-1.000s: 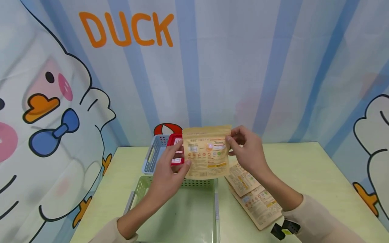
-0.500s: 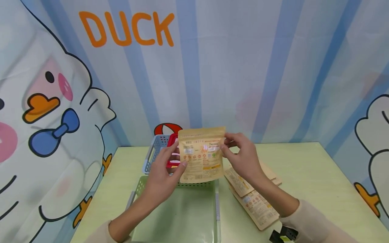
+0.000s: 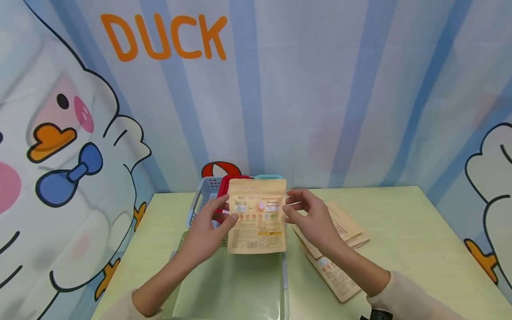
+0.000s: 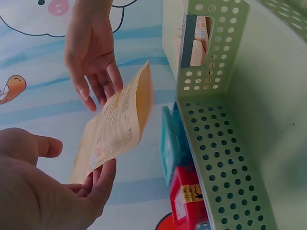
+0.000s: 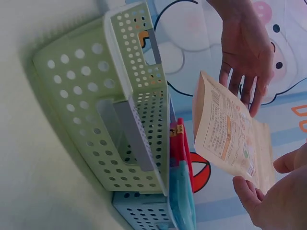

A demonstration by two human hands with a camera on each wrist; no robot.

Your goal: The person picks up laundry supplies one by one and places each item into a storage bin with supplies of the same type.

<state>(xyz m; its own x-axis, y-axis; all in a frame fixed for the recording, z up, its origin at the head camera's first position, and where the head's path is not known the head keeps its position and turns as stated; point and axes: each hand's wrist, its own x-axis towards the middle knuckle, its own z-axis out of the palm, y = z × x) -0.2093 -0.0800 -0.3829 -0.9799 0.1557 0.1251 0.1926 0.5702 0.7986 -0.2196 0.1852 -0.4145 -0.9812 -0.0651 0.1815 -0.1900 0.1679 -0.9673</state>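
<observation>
A flat tan pouch [image 3: 257, 222], printed with small text and icons, is held upright in the air above the back of the green basket [image 3: 236, 289]. My left hand [image 3: 206, 233] holds its left edge, thumb at the front and fingers behind. At the opposite edge, my right hand [image 3: 314, 220] has thumb and fingertips on the pouch. The left wrist view shows the pouch [image 4: 115, 120] tilted, its bottom slightly bulged. More tan pouches [image 3: 334, 278] lie overlapping on the table to the right, partly hidden by my right forearm.
Behind the green basket stands a blue perforated basket [image 3: 192, 213]. In it are a red package [image 5: 177, 143] and a teal item [image 5: 181, 196], partly covered by the pouch in the head view. A printed duck curtain [image 3: 304, 89] hangs at the table's back edge.
Both hands have brought the pouch lower and somewhat left, nearer to me. The teal item now shows behind its top edge. More of the pouches on the right are uncovered.
</observation>
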